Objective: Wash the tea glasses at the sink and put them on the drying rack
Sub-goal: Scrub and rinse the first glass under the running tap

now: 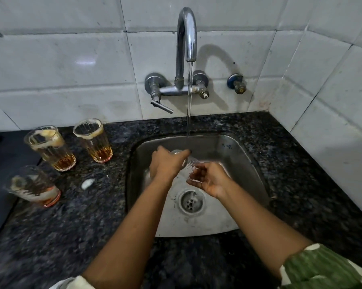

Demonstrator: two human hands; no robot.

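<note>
Clear ribbed tea glass under the stream — left hand gripping it, right hand loosely cupped beneath.

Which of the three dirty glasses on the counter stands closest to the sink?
The back right glass, beside the sink rim. The other two stand further left.

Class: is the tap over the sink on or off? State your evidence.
On. A stream of water falls from the tap spout into the sink.
</note>
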